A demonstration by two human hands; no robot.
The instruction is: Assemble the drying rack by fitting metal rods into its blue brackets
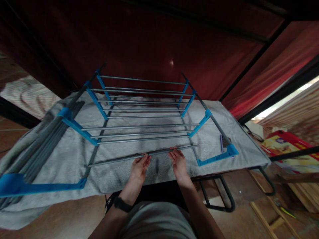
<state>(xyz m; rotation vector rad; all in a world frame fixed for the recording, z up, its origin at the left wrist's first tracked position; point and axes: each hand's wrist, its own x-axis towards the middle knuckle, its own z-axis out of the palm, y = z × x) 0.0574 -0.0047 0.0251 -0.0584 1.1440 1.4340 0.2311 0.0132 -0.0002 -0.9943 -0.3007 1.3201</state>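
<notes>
A metal rack of grey rods in blue plastic brackets (pixel 142 116) lies on a grey towel (pixel 74 152) over a table. Both my hands hold one loose grey rod (pixel 119 158) that runs slanted across the near side of the rack. My left hand (pixel 140 167) grips it near its middle, fingers curled round it. My right hand (pixel 178 162) pinches it a little further right, fingers bent over the rod. A black band sits on my left wrist.
A bundle of spare grey rods (pixel 42 146) lies at the left, ending in a blue bracket (pixel 25 187). Another blue bracket (pixel 219 155) sits at the right near a small purple object (pixel 221 142). A dark red wall stands behind. Wooden planks and a colourful box (pixel 284 146) are at the right.
</notes>
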